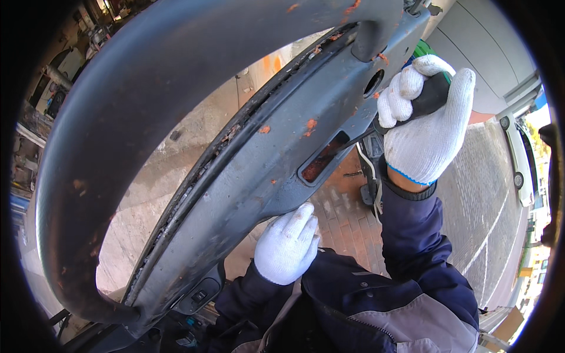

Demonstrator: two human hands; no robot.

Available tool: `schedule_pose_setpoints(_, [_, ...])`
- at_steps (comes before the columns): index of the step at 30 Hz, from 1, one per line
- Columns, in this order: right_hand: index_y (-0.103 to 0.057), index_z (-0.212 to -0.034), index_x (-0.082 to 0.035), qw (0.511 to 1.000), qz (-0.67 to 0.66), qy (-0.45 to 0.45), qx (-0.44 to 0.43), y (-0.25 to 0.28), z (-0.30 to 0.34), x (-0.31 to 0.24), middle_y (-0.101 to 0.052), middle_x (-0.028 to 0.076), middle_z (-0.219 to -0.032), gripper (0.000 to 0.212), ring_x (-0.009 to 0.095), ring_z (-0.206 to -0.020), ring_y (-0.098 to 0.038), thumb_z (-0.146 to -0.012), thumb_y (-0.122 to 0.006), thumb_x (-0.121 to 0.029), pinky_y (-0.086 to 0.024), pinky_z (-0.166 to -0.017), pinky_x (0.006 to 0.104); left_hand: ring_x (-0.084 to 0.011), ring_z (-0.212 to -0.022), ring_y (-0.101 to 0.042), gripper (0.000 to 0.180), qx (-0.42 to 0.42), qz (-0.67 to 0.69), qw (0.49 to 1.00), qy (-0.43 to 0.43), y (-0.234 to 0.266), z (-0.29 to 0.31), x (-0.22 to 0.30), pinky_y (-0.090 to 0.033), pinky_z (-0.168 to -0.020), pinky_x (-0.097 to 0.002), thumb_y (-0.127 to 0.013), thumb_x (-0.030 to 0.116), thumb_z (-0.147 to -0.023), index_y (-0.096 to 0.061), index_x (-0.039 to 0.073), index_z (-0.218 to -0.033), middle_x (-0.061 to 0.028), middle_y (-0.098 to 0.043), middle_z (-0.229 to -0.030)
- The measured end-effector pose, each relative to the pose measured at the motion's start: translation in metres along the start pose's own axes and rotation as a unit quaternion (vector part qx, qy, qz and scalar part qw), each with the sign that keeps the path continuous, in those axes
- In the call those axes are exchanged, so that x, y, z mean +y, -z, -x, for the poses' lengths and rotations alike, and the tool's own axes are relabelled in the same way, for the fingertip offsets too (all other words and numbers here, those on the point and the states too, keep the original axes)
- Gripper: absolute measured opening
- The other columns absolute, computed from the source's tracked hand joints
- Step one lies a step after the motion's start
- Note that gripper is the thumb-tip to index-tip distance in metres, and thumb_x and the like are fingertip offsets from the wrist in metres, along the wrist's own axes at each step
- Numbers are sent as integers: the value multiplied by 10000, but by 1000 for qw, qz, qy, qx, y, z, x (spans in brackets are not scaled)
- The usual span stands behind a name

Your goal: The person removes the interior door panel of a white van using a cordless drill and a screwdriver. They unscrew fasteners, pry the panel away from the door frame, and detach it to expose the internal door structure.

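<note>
A grey car door trim panel (pixel 235 176) runs diagonally across the head view, with reddish-brown dirt flecks on it. At its lower edge, below the handle recess (pixel 322 160), my left hand (pixel 287 244) in a white knit glove has its fingers bent against the panel's rim; the fingertips are partly hidden. My right hand (pixel 426 117), also gloved, is wrapped around a black-and-green tool handle (pixel 432 95), thumb pointing up. From that fist a thin dark shaft reaches toward the recess. Its tip cannot be made out.
The door's curved black window frame (pixel 88 129) arches up on the left. A window switch (pixel 200 295) sits at the panel's lower end. Brick paving (pixel 341 229) lies below, with a white cable (pixel 372 170) hanging over it. A white car (pixel 519 159) stands far right.
</note>
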State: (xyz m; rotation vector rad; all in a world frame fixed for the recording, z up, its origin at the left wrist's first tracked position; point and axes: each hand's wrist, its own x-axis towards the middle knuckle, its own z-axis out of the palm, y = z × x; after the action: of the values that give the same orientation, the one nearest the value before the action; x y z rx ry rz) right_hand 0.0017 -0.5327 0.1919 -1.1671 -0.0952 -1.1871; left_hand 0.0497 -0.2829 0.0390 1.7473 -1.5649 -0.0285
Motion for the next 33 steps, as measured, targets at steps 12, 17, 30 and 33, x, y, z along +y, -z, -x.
schedule_pose_setpoints(12, [-642,-1071,-128,991,-51,-66,105,48,-19,9,-639,18,-887,446,146,-700,-533,-1173,-583,-558,-438,-619,323,-424,-1097,-717,381,-12,3,1000,11,-2,2,-3,-583,-966,-499,-799,113,-831,-737,-40,-1175,-238,-664,-1351])
schedule_pose_setpoints(17, [-632,-1073,-126,986,-60,-93,127,64,-27,17,-633,15,-886,420,151,-707,-540,-1183,-577,-527,-447,-622,328,-424,-1101,-719,379,-11,2,1000,5,-3,3,-5,-584,-963,-500,-792,105,-834,-734,-44,-1178,-240,-668,-1348])
schedule_pose_setpoints(30, [-645,-1115,-129,975,-20,-173,141,74,-35,17,-657,26,-942,296,193,-791,-600,-1183,-599,-413,-509,-736,382,-423,-1098,-731,384,-21,9,1000,13,0,2,-5,-595,-962,-496,-800,108,-836,-744,-62,-1176,-252,-691,-1347])
schedule_pose_setpoints(33, [-642,-1128,-123,975,-43,-179,123,80,-37,18,-654,31,-948,309,194,-788,-599,-1184,-594,-423,-507,-734,379,-431,-1116,-731,383,-9,8,1000,2,1,2,-5,-594,-982,-500,-801,115,-850,-748,-67,-1184,-260,-695,-1357])
